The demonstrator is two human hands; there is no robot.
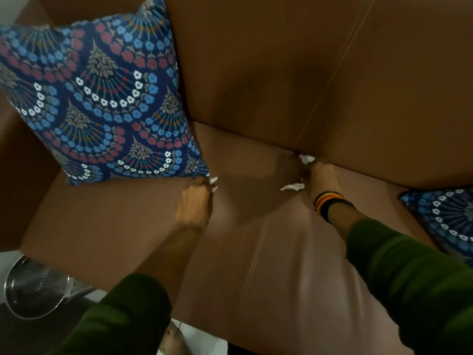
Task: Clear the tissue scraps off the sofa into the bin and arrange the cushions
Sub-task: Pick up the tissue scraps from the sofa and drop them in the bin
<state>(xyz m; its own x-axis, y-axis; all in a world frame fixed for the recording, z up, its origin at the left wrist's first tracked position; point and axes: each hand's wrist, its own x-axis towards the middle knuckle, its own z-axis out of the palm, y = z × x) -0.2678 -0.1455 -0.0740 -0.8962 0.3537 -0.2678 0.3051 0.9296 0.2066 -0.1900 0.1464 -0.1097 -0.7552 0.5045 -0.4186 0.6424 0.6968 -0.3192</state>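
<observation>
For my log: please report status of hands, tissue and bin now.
Left hand closed on scraps. Right hand at scraps by seat crease, grip unclear. Bin on floor, left. Nothing blocking.

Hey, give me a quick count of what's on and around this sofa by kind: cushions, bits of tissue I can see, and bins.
Patterned cushions: 2, one leaning at the back left, one at the right edge
White tissue bits showing: 3, at the left hand, at the seat crease, by the right hand
Metal bin: 1
Total: 6
</observation>
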